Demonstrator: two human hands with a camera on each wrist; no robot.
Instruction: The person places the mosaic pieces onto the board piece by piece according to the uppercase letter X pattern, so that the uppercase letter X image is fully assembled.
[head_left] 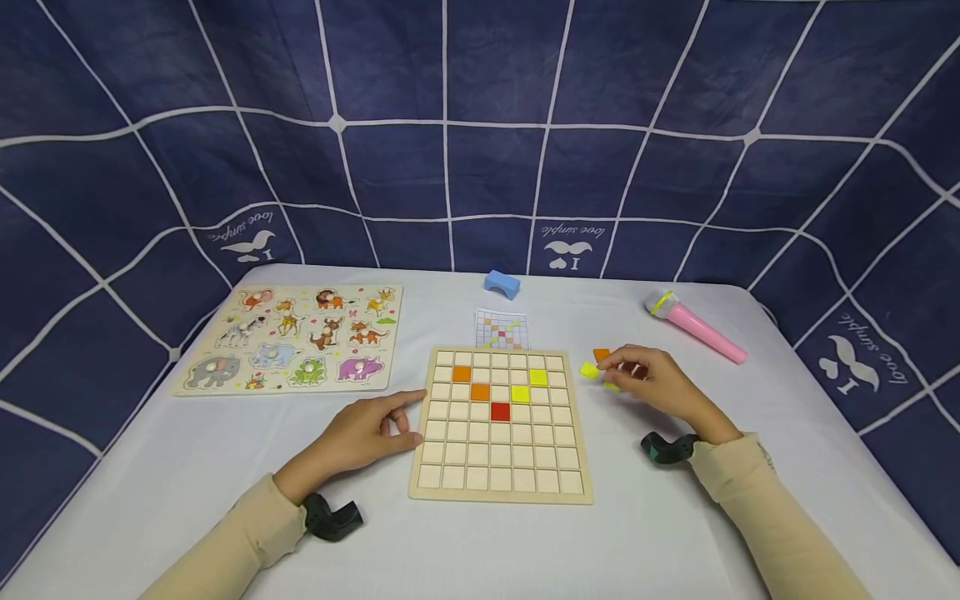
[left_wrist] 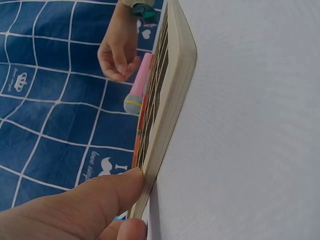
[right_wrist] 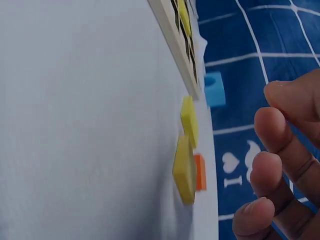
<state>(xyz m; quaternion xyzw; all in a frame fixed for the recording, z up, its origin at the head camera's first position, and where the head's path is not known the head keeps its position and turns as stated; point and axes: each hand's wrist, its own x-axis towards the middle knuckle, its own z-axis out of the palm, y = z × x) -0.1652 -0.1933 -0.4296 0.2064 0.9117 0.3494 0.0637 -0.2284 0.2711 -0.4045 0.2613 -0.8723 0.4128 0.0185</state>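
A wooden grid board [head_left: 501, 457] lies before me with two orange tiles [head_left: 461, 373], two yellow tiles [head_left: 537, 377] and one red tile [head_left: 500, 412] in its squares. My left hand [head_left: 369, 432] touches the board's left edge with index finger and thumb; the left wrist view shows the thumb [left_wrist: 107, 192] against that edge. Right of the board, my right hand [head_left: 651, 377] hovers over loose tiles, its fingers loosely bent and no tile visible between them. A loose yellow tile [head_left: 589, 370] and orange tile [head_left: 602, 354] show beside it; dark red pieces are partly hidden beneath.
Behind the board lies a printed pattern card [head_left: 502, 328], with a blue arch block [head_left: 502, 284] farther back. An animal puzzle board [head_left: 292, 337] occupies the left side. A pink toy microphone [head_left: 697, 327] lies at the right rear. Dark blue grid cloth [head_left: 495, 175] surrounds the table.
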